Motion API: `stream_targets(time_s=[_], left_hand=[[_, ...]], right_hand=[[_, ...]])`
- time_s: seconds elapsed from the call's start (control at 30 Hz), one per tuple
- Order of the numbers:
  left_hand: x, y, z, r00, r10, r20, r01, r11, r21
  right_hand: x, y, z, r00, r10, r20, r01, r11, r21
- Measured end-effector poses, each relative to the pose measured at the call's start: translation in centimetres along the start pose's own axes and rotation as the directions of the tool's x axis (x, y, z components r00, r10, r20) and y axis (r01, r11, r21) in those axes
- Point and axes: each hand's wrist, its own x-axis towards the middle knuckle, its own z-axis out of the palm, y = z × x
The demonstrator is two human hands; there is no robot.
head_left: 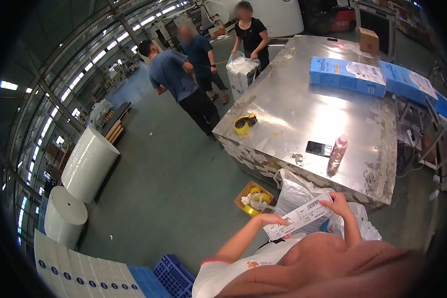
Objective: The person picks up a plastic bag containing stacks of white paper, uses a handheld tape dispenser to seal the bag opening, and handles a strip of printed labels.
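A white strip of printed labels (299, 218) is stretched between my two hands, in front of my chest. My left hand (274, 220) pinches its left end, with the thumb on top. At the far right end, my right hand (338, 202) grips the strip between thumb and fingers. Just beyond the strip are stuffed white plastic bags (293, 192), standing against the near side of the metal-topped table (283, 107). To the left of the bags, a small cardboard box (243, 195) holds yellow tape rolls (253, 208).
On the table lie a tape dispenser (242, 124), a phone (318, 148), a pink bottle (337, 155) and blue packages (347, 75). Three people stand beyond, one holding a plastic-wrapped pack (241, 74). Large white rolls (89, 164), white packs (84, 268) and a blue crate (174, 276) are at left.
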Motion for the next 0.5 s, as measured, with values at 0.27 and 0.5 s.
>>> stream_targets(time_s=[0.27, 0.5], left_hand=[[-0.1, 1.0, 0.9, 0.996, -0.004, -0.089, 0.034, 0.939, 0.342], [1.2, -2.0, -3.2, 0.990, -0.099, -0.097, 0.114, 0.979, 0.167]], right_hand=[[0.0, 6.5, 1.1, 0.960, 0.127, 0.249, -0.207, 0.921, 0.330], [-1.4, 7.6, 1.8, 0.879, 0.285, 0.383, -0.379, 0.904, 0.197]])
